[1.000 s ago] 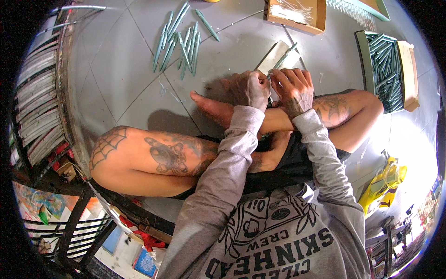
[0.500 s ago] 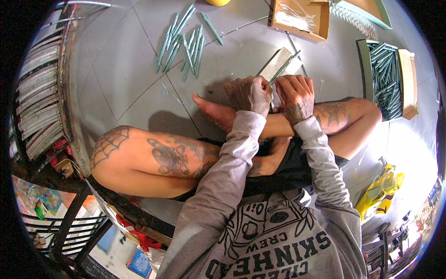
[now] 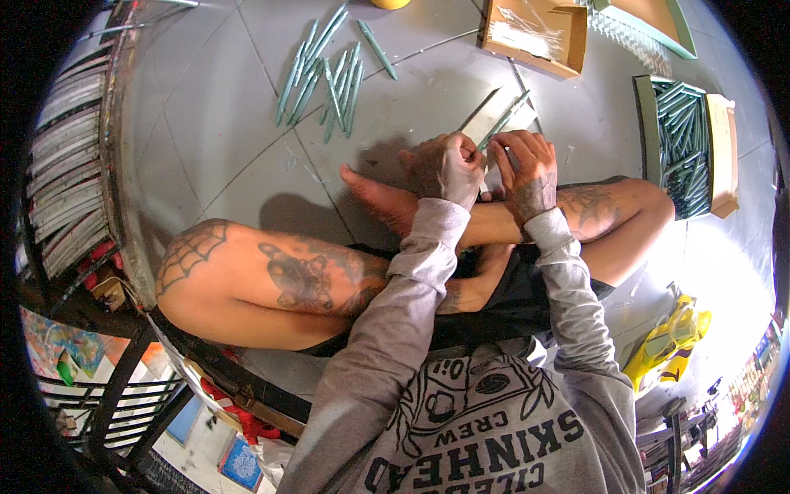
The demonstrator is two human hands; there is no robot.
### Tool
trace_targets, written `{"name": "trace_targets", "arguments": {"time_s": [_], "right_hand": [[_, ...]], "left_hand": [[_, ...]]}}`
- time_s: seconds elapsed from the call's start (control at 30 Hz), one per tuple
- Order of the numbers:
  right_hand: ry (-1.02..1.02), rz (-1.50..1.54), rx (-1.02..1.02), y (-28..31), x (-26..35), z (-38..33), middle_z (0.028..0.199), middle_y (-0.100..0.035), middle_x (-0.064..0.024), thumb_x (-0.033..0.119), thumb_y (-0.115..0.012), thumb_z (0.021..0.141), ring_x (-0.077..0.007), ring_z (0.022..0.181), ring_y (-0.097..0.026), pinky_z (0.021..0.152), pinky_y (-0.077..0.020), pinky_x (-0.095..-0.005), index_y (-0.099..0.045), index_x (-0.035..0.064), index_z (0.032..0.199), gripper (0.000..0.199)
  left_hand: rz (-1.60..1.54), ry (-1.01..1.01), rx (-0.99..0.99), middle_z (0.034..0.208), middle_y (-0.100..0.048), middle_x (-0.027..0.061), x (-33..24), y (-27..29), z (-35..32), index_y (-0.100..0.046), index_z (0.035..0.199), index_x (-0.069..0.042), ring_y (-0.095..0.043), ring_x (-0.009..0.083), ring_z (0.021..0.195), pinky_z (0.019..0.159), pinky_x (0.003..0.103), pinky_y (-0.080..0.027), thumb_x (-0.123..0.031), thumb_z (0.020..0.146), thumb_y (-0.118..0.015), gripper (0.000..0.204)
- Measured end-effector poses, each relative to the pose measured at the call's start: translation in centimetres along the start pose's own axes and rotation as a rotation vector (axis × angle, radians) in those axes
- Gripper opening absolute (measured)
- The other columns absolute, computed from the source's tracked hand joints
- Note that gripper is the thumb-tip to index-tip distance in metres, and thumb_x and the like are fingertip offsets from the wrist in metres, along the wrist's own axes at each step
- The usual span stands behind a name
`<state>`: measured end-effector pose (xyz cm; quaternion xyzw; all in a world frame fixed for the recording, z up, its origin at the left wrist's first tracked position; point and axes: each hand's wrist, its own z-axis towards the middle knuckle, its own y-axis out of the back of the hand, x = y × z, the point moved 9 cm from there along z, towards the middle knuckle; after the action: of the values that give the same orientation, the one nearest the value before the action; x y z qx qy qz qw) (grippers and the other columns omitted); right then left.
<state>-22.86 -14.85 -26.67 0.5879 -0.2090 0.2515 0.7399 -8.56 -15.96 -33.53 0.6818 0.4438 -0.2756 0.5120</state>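
Note:
I sit cross-legged on a grey tiled floor. My left hand (image 3: pixel 444 166) and my right hand (image 3: pixel 527 169) are close together above my shins, both gripping a thin green stick (image 3: pixel 504 125) that points up and to the right. Under the stick lies a pale flat strip (image 3: pixel 485 115) on the floor. A loose pile of several similar green sticks (image 3: pixel 325 74) lies on the floor to the upper left of my hands.
A shallow cardboard box (image 3: pixel 535 33) holds pale sticks at the top. A tray (image 3: pixel 679 140) packed with green sticks stands at the right beside a wooden piece (image 3: pixel 722 152). Stacked slats (image 3: pixel 66 181) line the left side. A yellow bag (image 3: pixel 671 342) lies at lower right.
My hands have stayed together on the green stick; the head view has shifted slightly. No other object has visibly moved.

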Motion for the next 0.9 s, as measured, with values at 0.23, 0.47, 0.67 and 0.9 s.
{"name": "trace_targets", "arguments": {"time_s": [0.23, 0.47, 0.67, 0.9], "right_hand": [[0.083, -0.026, 0.031, 0.0, 0.5, -0.4, 0.093, -0.066, -0.0036, 0.016, -0.071, 0.078, -0.0248, 0.086, -0.061, 0.08, -0.0453, -0.0386, -0.07, 0.0103, 0.092, 0.016], [0.173, -0.131, 0.014, -0.2, 1.0, -0.6, 0.096, -0.068, -0.0029, 0.016, -0.074, 0.074, -0.0232, 0.088, -0.062, 0.08, -0.0455, -0.0376, -0.07, 0.0101, 0.093, 0.02], [0.221, -0.191, 0.033, -0.5, 1.5, -0.7, 0.094, -0.068, -0.0026, 0.013, -0.074, 0.073, -0.0229, 0.087, -0.062, 0.082, -0.0452, -0.0383, -0.069, 0.0104, 0.09, 0.018], [0.186, -0.152, 0.032, -0.4, 1.4, -0.4, 0.093, -0.068, -0.0027, 0.013, -0.074, 0.072, -0.0226, 0.086, -0.063, 0.082, -0.0453, -0.0381, -0.068, 0.0093, 0.09, 0.019]], "left_hand": [[-0.088, 0.009, 0.044, 0.078, -0.065, 0.0083, 0.0, -0.1, -0.1, -0.065, 0.079, -0.003, -0.062, 0.0202, 0.073, 0.069, 0.034, -0.049, -0.01, 0.077, -0.073, 0.011], [-0.223, 0.126, 0.072, 0.075, -0.063, 0.005, 0.5, -0.6, -0.1, -0.064, 0.078, -0.002, -0.059, 0.0148, 0.069, 0.065, 0.031, -0.047, -0.009, 0.079, -0.073, 0.012], [-0.243, 0.155, 0.104, 0.07, -0.061, 0.0021, 0.6, -0.7, 0.0, -0.063, 0.077, -0.002, -0.055, 0.0113, 0.06, 0.056, 0.028, -0.044, -0.009, 0.08, -0.072, 0.012], [-0.161, 0.0, -0.028, 0.067, -0.058, 0.0005, 2.2, -0.9, 0.5, -0.063, 0.075, -0.002, -0.051, 0.0086, 0.052, 0.047, 0.026, -0.039, -0.01, 0.079, -0.074, 0.014]]}}
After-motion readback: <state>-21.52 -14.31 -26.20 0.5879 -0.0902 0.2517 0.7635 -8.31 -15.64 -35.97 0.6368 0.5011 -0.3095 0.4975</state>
